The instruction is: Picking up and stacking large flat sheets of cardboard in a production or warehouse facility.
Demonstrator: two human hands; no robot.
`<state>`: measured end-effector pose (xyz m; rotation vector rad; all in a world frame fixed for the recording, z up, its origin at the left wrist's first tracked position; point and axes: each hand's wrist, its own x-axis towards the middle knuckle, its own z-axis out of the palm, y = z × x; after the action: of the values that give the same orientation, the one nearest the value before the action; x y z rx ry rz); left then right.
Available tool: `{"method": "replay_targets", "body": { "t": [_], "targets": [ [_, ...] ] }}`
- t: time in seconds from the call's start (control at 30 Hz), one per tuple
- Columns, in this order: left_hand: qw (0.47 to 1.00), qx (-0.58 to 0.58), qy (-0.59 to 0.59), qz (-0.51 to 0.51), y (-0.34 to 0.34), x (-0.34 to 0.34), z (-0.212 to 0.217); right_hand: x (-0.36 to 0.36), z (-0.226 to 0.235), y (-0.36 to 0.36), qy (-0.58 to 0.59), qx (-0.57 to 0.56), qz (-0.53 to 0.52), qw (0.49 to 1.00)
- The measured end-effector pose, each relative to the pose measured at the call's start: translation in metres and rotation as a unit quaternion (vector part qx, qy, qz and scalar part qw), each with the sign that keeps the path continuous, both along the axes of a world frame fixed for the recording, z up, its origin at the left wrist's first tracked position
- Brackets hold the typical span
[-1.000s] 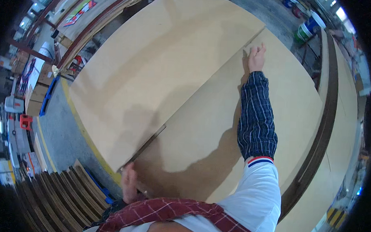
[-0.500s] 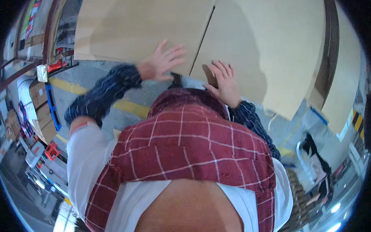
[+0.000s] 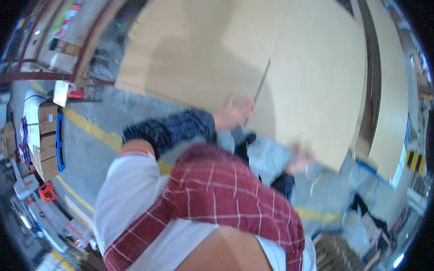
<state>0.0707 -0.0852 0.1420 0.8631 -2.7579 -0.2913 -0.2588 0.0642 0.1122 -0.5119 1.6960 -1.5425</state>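
1. Leaning over the near edge of the big wooden boards (image 3: 319, 77), I now have both hands low at that edge; a second ago my right arm was stretched far across the right board.
2. My left hand (image 3: 233, 112) lies flat with fingers apart on the near edge, just beside the dark gap (image 3: 262, 82) between the two boards.
3. My right hand (image 3: 300, 160) is at the near edge of the right board, but it is blurred, so I cannot tell if it is spread or closed on the edge.
4. I think the reaching is over and I am now working at the edge.
5. My chest in the red checked vest (image 3: 224, 202) hides the floor below, and the boxes (image 3: 47, 139) at the left are small and unclear.
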Motion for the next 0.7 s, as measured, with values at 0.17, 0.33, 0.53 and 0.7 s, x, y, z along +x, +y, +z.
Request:
{"method": "replay_targets", "body": {
  "t": [0.17, 0.33, 0.53, 0.7],
  "targets": [
    [0.996, -0.075, -0.056, -0.006, 0.004, 0.013, 0.034, -0.050, 0.039, -0.022, -0.310, 0.021, -0.128, 0.942],
    [0.991, -0.135, -0.023, -0.005, -0.001, 0.001, 0.049, -0.074, 0.045, -0.044, -0.224, -0.007, -0.103, 0.969],
    [0.982, -0.177, 0.003, 0.061, -0.030, 0.007, 0.028, -0.077, 0.028, -0.099, -0.242, 0.012, -0.061, 0.968],
    [0.982, -0.171, -0.007, 0.077, -0.014, 0.022, 0.020, -0.071, 0.002, -0.094, -0.200, 0.009, -0.012, 0.980]
  ]
}}
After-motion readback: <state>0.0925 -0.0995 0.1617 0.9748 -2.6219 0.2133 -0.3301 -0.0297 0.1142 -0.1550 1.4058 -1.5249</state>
